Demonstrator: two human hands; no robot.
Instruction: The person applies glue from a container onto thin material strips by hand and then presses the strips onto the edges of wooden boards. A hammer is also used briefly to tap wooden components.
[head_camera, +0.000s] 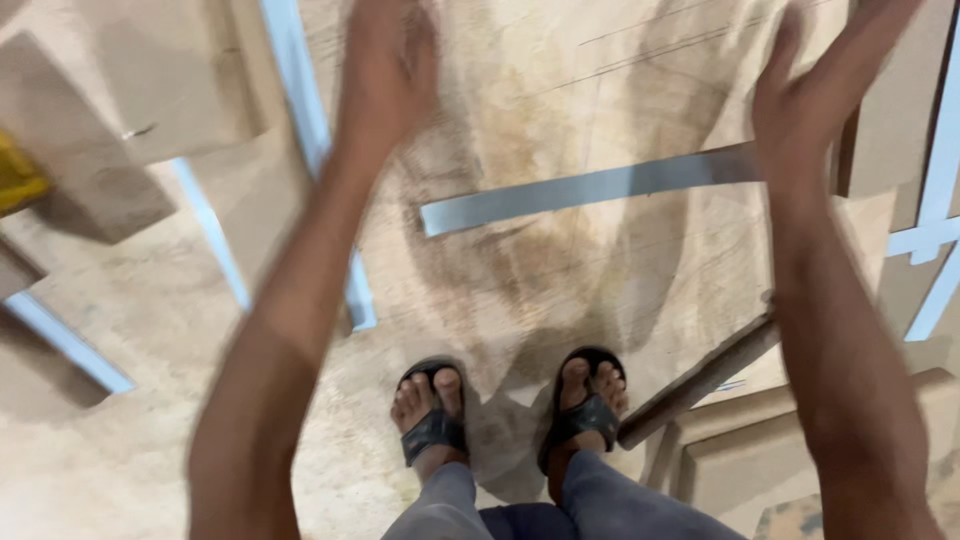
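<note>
Dusty plywood floor (560, 290), metal strip (590, 187), offcuts

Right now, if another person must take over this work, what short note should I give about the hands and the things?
Left hand: raised, open, holds nothing, blurred by motion.
Right hand: raised, open, no grip on anything; its fingers are just above the right end of the metal strip, contact cannot be told.
The metal strip lies flat on the plywood sheet, where the person stands in black sandals.
Board pieces with pale blue edges lie at left and right.
Pencil lines show on the sheet; no cutting visible. What is left cannot be told.
</note>
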